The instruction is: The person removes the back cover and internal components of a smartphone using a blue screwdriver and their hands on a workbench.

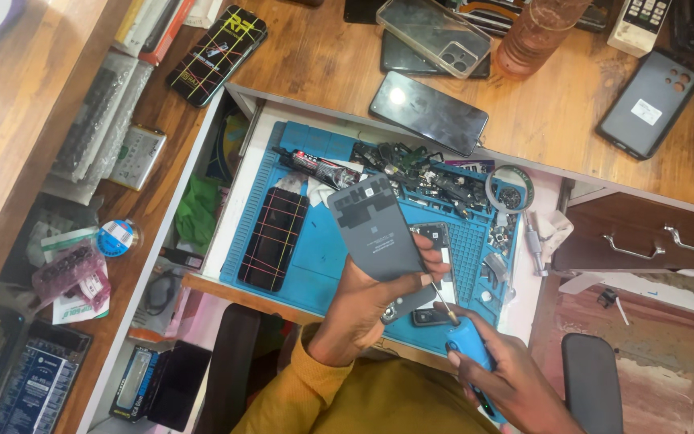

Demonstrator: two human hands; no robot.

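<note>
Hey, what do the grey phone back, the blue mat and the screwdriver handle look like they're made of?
Phone back, in the left hand: looks like matte grey plastic with darker film patches, though it could be metal.
Blue mat: probably silicone rubber, dull and moulded with small compartments.
Screwdriver, in the right hand: smooth blue plastic handle, thin metal shaft.

Bright, even overhead light fills the bench. A white glare spot sits on the dark phone (428, 112) lying on the wooden desk (323, 56). Shadows are soft and short. The centre is sharp; the corners blur slightly, and straight edges bow outward.
</note>
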